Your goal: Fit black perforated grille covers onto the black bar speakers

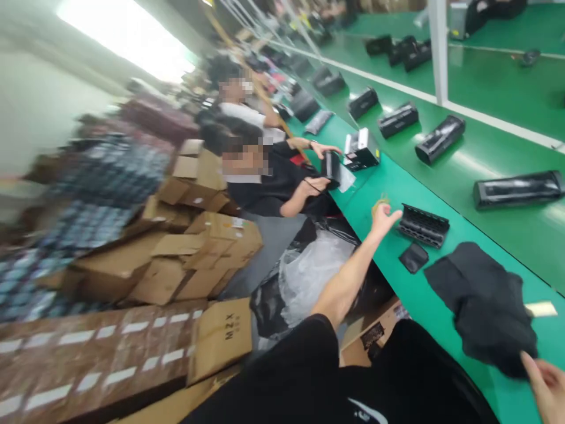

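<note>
My left hand (383, 218) reaches out over the edge of the green table (397, 277), fingers apart, right beside a small yellowish tangle of rubber bands (380, 202). Just to its right lies a black ribbed plastic part (424, 225). A small black pouch (414, 257) sits below that part. My right hand (545, 386) shows at the bottom right corner, its fingers closed on the lower edge of a crumpled black cloth bag (485, 306) lying on the table. A beige card (541, 309) lies next to the bag.
Several black oblong devices (440, 138) lie along the green conveyor (494, 171). Two seated co-workers handle black items further up the table; one's hand (324, 149) rests by a white and black box (362, 150). Cardboard boxes (194, 259) and plastic bags (309, 274) crowd the floor on the left.
</note>
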Demonstrator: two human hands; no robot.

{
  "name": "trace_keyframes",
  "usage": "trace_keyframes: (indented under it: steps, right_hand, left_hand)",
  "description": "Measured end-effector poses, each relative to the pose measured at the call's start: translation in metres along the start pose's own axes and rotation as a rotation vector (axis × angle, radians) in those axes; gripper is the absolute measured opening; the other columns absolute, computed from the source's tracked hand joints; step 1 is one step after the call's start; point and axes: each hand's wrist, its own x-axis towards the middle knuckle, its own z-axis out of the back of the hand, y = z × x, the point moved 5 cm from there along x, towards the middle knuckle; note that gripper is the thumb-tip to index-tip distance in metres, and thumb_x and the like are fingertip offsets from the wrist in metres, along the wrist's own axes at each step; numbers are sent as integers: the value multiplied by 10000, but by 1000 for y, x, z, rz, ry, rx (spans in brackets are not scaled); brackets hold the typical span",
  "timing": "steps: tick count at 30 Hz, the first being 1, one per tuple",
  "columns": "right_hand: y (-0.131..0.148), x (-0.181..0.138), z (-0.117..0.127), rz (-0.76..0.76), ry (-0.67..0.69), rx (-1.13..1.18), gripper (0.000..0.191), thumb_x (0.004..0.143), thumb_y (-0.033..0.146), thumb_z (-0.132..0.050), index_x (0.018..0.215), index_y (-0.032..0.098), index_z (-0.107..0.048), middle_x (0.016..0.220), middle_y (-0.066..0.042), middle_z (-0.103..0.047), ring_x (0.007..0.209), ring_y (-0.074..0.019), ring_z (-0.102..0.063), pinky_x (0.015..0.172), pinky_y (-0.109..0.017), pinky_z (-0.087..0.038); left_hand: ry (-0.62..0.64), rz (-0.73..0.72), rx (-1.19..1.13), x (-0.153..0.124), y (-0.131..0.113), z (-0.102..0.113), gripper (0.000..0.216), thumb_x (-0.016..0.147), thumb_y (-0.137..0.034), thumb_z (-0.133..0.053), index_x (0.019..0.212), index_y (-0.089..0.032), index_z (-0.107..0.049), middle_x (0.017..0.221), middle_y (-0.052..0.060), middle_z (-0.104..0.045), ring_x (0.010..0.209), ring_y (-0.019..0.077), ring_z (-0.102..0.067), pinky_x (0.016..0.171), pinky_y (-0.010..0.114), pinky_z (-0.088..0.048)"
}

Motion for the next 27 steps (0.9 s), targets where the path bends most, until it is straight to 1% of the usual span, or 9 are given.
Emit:
trace_keyframes:
  steps: [3,5,8,13,18,20,22,25,27]
  right_hand:
    - [-24,-31,-10,-245,-63,-92,658,632,889,-644,893,297,-523,943,-160,-726,924,-448,-688,890,-644,-549]
    - [-28,-34,-16,-276,-90,-116,668,635,891,-596,913,287,-537,1018,-180,-739,990,-453,-688,921,-618,-539]
    - [-31,-29,-16,-271,-108,-106,615,680,863,-530,879,284,-589,955,-161,-748,934,-421,-695,909,-570,-539]
    - [-33,-32,-1,-237,-148,-46,600,683,864,-528,781,283,-645,906,-176,-734,907,-420,-679,929,-569,-510]
    - [-27,-49,22,-187,-276,43,695,593,938,-603,731,258,-626,1228,-204,-704,1010,-386,-661,999,-541,-487]
    - [-21,-56,35,-178,-298,94,702,570,939,-662,703,256,-573,1230,-177,-706,941,-335,-672,934,-498,-521]
    - [-9,-63,51,-171,-270,188,686,585,900,-735,709,258,-527,1034,-110,-734,825,-269,-661,798,-413,-541]
    - [22,-76,74,-209,-238,424,646,565,737,-910,826,251,-572,754,-5,-672,721,-210,-620,648,-306,-501]
    - [53,-85,86,-236,-236,579,685,537,596,-997,1009,243,-647,805,-6,-716,766,-217,-659,681,-297,-531]
  left_hand:
    - [158,-114,-25,34,-6,-26,573,698,-251,-901,1209,-192,-649,1315,85,-652,1046,193,-600,992,340,-470]
    - [252,-208,-40,46,-11,-41,485,704,-230,-869,1156,-181,-699,1292,83,-684,1083,208,-605,1031,362,-468]
    - [310,-255,-99,53,-16,-48,216,753,-233,-791,956,-180,-738,1121,60,-743,1079,202,-623,1050,367,-471]
    - [295,-292,-233,51,-26,-29,196,759,-317,-798,863,-173,-714,1107,76,-765,1083,190,-655,1006,342,-508]
    - [289,-265,-423,41,-38,0,407,770,-505,-811,962,-180,-660,906,40,-754,851,184,-704,847,361,-590]
    - [332,-254,-593,23,-44,3,512,710,-555,-870,975,-187,-632,872,24,-750,781,183,-716,776,352,-608]
    - [439,-218,-745,-10,-49,-9,574,682,-563,-910,996,-197,-599,895,18,-759,738,183,-732,709,337,-615]
    - [703,-65,-822,-86,-48,-59,593,730,-580,-885,1051,-223,-537,989,21,-763,737,206,-766,620,318,-607]
    - [890,76,-834,-144,-43,-102,632,709,-616,-882,1034,-230,-501,952,13,-748,725,223,-770,585,311,-594]
